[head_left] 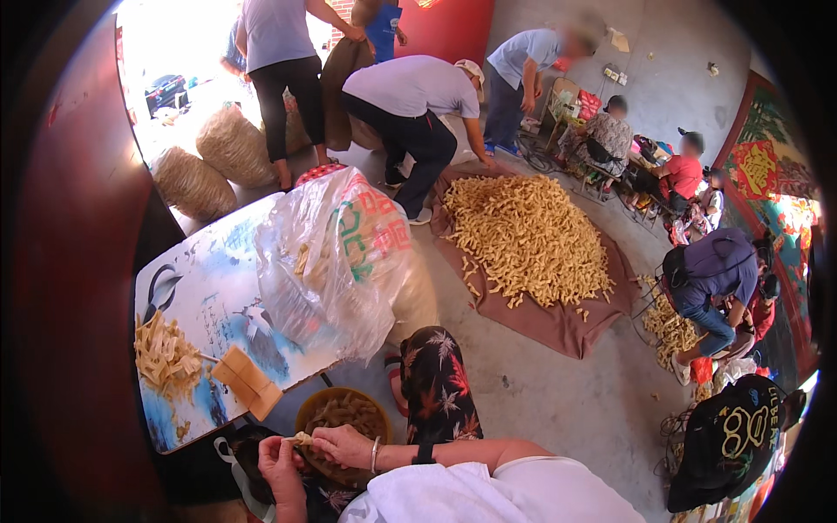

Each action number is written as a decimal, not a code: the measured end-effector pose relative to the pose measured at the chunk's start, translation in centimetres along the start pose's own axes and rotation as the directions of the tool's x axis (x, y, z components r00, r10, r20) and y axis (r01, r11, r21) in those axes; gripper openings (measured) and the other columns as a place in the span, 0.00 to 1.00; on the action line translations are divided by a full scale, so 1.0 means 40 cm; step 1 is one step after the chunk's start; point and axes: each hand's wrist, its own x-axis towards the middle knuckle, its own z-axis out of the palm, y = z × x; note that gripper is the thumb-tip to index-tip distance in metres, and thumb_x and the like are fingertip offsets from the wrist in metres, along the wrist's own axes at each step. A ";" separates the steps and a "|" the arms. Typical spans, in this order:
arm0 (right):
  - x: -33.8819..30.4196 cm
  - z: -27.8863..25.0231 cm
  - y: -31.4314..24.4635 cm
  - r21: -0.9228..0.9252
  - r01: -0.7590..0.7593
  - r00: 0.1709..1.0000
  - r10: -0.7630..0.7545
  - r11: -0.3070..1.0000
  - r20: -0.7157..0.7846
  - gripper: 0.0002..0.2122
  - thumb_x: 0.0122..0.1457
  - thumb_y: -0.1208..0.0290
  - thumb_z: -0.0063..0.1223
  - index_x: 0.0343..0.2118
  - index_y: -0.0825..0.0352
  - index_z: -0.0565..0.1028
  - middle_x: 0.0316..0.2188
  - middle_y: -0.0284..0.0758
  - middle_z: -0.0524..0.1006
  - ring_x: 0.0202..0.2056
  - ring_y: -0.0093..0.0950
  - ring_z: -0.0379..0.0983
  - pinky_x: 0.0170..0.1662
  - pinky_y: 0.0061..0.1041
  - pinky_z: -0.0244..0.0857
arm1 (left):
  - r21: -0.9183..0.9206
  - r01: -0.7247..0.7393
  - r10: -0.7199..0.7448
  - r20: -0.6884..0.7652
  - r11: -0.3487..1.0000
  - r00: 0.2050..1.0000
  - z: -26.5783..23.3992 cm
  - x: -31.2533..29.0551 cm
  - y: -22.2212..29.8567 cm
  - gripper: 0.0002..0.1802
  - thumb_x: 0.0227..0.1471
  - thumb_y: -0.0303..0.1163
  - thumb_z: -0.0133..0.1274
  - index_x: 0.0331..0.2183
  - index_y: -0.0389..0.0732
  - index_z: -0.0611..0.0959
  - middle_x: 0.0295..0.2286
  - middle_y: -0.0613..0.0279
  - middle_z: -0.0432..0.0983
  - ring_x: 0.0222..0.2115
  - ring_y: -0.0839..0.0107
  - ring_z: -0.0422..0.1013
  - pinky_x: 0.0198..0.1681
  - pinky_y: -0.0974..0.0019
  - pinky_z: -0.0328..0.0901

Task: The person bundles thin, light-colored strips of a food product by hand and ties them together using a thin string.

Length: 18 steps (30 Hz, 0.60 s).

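Observation:
My left hand (279,468) and my right hand (347,446) meet low in the head view. Both have closed fingers on a pale yellow strip (302,438), which looks twisted or knotted. A bracelet circles my right wrist. Just beyond my hands is a round yellow basin (385,415), partly filled with similar brownish-yellow pieces. To the left, a heap of pale strips (164,356) lies on a painted table (209,261). A flat tan block (248,382) rests at the table's near edge, with a thin rod at its side.
A clear plastic bag (336,261) covers the table's right end. Farther right, a large pile of yellow pieces (523,235) lies on a brown cloth (571,338). Full sacks (193,181) stand at the back left. Several people stand, bend or sit around.

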 end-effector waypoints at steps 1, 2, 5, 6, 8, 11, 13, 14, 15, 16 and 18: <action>0.003 0.006 0.000 0.065 -0.074 0.997 0.074 0.995 -0.004 0.10 0.65 0.65 0.42 0.32 0.65 0.71 0.20 0.29 0.74 0.18 0.19 0.69 0.20 0.19 0.66 | -0.296 0.022 -0.013 0.032 0.955 0.999 0.014 -0.009 -0.008 0.06 0.55 0.24 0.51 0.37 0.40 0.75 0.25 0.69 0.71 0.25 0.78 0.69 0.27 0.75 0.66; 0.009 -0.002 -0.002 0.029 -0.022 0.999 0.023 0.999 -0.042 0.10 0.65 0.65 0.43 0.33 0.65 0.72 0.21 0.29 0.74 0.19 0.19 0.70 0.21 0.19 0.67 | -0.307 0.038 -0.019 0.066 0.951 0.998 0.041 -0.010 -0.013 0.05 0.55 0.24 0.51 0.36 0.40 0.75 0.26 0.69 0.71 0.25 0.79 0.69 0.27 0.75 0.65; 0.016 0.016 0.026 -0.033 0.136 0.983 -0.139 0.990 -0.119 0.09 0.64 0.65 0.46 0.36 0.65 0.74 0.22 0.29 0.76 0.22 0.18 0.73 0.21 0.20 0.69 | -0.260 0.061 -0.032 0.112 0.964 0.993 0.086 -0.028 -0.003 0.05 0.54 0.25 0.52 0.35 0.39 0.76 0.28 0.69 0.72 0.27 0.80 0.69 0.28 0.76 0.65; 0.023 0.015 0.030 -0.048 0.217 0.960 -0.222 0.975 -0.170 0.09 0.63 0.65 0.47 0.37 0.65 0.75 0.23 0.30 0.77 0.23 0.18 0.73 0.22 0.21 0.70 | -0.205 0.036 -0.007 0.137 0.978 0.991 0.077 -0.018 -0.011 0.05 0.54 0.26 0.52 0.35 0.39 0.77 0.29 0.69 0.73 0.28 0.80 0.69 0.30 0.76 0.65; 0.010 0.004 -0.012 -0.009 0.060 0.988 -0.061 0.998 -0.142 0.10 0.62 0.66 0.49 0.38 0.67 0.77 0.26 0.30 0.78 0.24 0.17 0.74 0.23 0.21 0.71 | -0.186 -0.025 0.051 0.137 0.982 0.989 0.074 -0.005 -0.036 0.06 0.55 0.27 0.52 0.37 0.38 0.78 0.31 0.70 0.74 0.31 0.81 0.69 0.33 0.76 0.65; 0.014 -0.006 0.007 -0.256 0.244 0.950 -0.283 0.935 -0.130 0.10 0.60 0.67 0.51 0.34 0.69 0.78 0.26 0.44 0.78 0.26 0.36 0.77 0.29 0.31 0.68 | -0.168 -0.036 0.052 0.096 0.985 0.994 0.071 -0.015 -0.029 0.11 0.56 0.27 0.52 0.42 0.34 0.78 0.35 0.67 0.75 0.35 0.81 0.69 0.38 0.76 0.65; 0.022 -0.018 -0.016 -0.375 0.169 0.953 -0.248 0.912 -0.174 0.11 0.58 0.64 0.51 0.29 0.69 0.77 0.26 0.44 0.77 0.29 0.42 0.75 0.32 0.35 0.66 | -0.137 -0.085 0.096 0.076 0.987 0.992 0.054 -0.013 -0.053 0.13 0.57 0.27 0.52 0.44 0.33 0.77 0.37 0.67 0.76 0.37 0.81 0.70 0.41 0.77 0.65; 0.026 -0.015 -0.027 -0.375 0.178 0.940 -0.269 0.910 -0.209 0.11 0.58 0.64 0.51 0.31 0.68 0.77 0.28 0.44 0.78 0.30 0.42 0.75 0.33 0.34 0.67 | -0.125 -0.098 0.108 0.078 0.987 0.991 0.046 -0.019 -0.057 0.13 0.57 0.27 0.52 0.44 0.34 0.77 0.38 0.67 0.76 0.38 0.80 0.70 0.43 0.77 0.64; 0.037 -0.015 -0.025 -0.356 0.223 0.924 -0.313 0.908 -0.221 0.11 0.59 0.64 0.50 0.31 0.68 0.77 0.28 0.43 0.78 0.31 0.42 0.76 0.34 0.34 0.67 | -0.099 -0.087 0.097 0.107 0.991 0.989 0.048 -0.025 -0.052 0.12 0.57 0.28 0.52 0.44 0.34 0.77 0.37 0.67 0.76 0.36 0.82 0.70 0.42 0.78 0.64; 0.045 -0.013 -0.023 -0.337 0.267 0.904 -0.356 0.903 -0.237 0.11 0.59 0.64 0.50 0.31 0.68 0.77 0.29 0.43 0.78 0.31 0.42 0.76 0.34 0.34 0.68 | -0.045 -0.092 0.098 0.134 0.995 0.986 0.047 -0.032 -0.046 0.12 0.57 0.28 0.52 0.43 0.34 0.78 0.37 0.68 0.76 0.36 0.82 0.69 0.43 0.77 0.64; 0.060 -0.007 -0.021 -0.249 0.253 0.948 -0.291 0.935 -0.130 0.11 0.59 0.64 0.48 0.31 0.67 0.77 0.28 0.43 0.78 0.31 0.41 0.76 0.34 0.33 0.68 | 0.062 -0.106 0.093 0.193 0.992 0.977 0.051 -0.047 -0.034 0.11 0.58 0.29 0.53 0.42 0.34 0.78 0.36 0.68 0.75 0.36 0.82 0.69 0.44 0.77 0.64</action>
